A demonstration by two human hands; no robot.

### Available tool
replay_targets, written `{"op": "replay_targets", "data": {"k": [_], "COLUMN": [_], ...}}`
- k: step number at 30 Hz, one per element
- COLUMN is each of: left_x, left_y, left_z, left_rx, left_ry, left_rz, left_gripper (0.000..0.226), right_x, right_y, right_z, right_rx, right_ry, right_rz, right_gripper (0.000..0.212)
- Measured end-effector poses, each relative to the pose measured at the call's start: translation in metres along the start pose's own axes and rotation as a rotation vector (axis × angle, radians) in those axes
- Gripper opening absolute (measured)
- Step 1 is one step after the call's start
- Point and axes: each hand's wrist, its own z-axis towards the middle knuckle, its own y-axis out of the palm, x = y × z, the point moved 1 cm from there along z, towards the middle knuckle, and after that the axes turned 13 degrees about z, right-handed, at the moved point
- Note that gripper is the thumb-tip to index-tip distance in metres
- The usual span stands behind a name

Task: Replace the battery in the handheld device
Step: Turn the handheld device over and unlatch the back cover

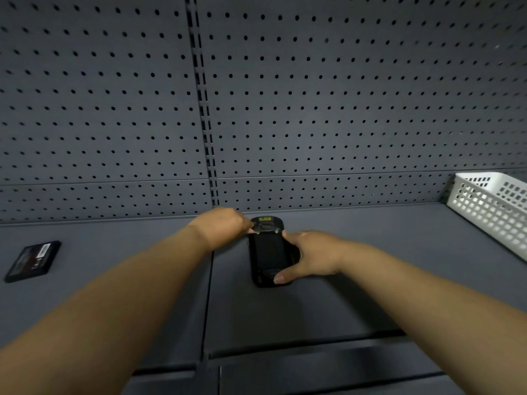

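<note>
A black handheld device lies back side up on the grey shelf, a yellow label near its far end. My right hand grips its right side, thumb at the near end and fingers around the edge. My left hand rests at the device's far left corner, fingertips pressed by the two small metal latches there. A flat black battery with a printed label lies alone on the shelf far to the left.
The grey metal shelf has a pegboard back wall close behind the device. A white plastic basket stands at the right end. The shelf's front edge runs below my forearms.
</note>
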Motion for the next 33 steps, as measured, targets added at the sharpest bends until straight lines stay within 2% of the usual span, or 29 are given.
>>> {"op": "replay_targets", "data": {"k": [7, 11, 15, 19, 21, 27, 30, 33], "left_x": [0.002, 0.009, 0.014, 0.017, 0.016, 0.026, 0.031, 0.036], "left_y": [0.004, -0.004, -0.006, -0.001, 0.002, -0.004, 0.0, 0.003], "left_z": [0.001, 0.004, 0.0, -0.007, -0.013, -0.043, -0.05, -0.052], "left_rx": [0.033, 0.004, 0.028, 0.122, 0.102, -0.075, -0.157, -0.19], "left_ry": [-0.012, -0.057, -0.087, -0.122, -0.123, -0.094, -0.093, -0.105], "left_rz": [-0.009, 0.019, 0.05, -0.104, -0.23, -0.51, -0.578, -0.585], "left_gripper": [0.024, 0.034, 0.036, 0.035, 0.036, 0.074, 0.102, 0.117], "right_x": [0.0, -0.001, -0.002, -0.005, -0.006, -0.008, -0.01, -0.012], "right_y": [0.0, 0.0, 0.0, -0.002, -0.005, -0.009, -0.007, -0.008], "right_z": [-0.001, -0.001, -0.002, -0.005, -0.005, 0.013, 0.022, 0.027], "right_rx": [0.004, -0.003, -0.002, -0.01, -0.016, 0.109, 0.096, 0.098], "right_ry": [-0.017, -0.015, -0.006, -0.017, -0.013, -0.009, -0.016, -0.007], "right_rz": [-0.007, -0.008, -0.005, 0.007, 0.014, -0.058, -0.104, -0.124], "right_gripper": [0.088, 0.086, 0.09, 0.089, 0.087, 0.068, 0.055, 0.049]}}
